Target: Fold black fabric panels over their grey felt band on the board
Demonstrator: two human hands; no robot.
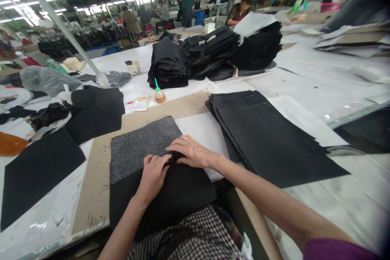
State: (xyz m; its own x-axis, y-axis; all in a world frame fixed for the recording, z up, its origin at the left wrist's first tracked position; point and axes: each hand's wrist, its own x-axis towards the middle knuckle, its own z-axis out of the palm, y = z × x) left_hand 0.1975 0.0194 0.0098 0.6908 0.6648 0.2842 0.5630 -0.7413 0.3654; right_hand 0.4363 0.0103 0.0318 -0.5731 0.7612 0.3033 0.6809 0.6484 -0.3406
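White tabletop (307, 67) – black cloth (183, 189) lies longest crosswise, left hand (153, 175) and right hand (193, 152) pinching its far edge

Both hands working close together in front of the body, backs facing up. Left forearm (126, 223) is slanting up and rightward, bare; left wrist (142, 201) is lying nearly in line with it. Left hand (154, 174) is holding its fingers bent, index pointing toward the other hand, thumb sitting lower and nearer the body. Right forearm (258, 189) is crossing in from the lower right, longer in view, bare below a purple sleeve (338, 250). Right hand (191, 152) is lying flatter and slightly farther out, fingers pointing left, thumb spreading apart below them. Fingertips are almost meeting; whether they are touching, I am not able to tell.
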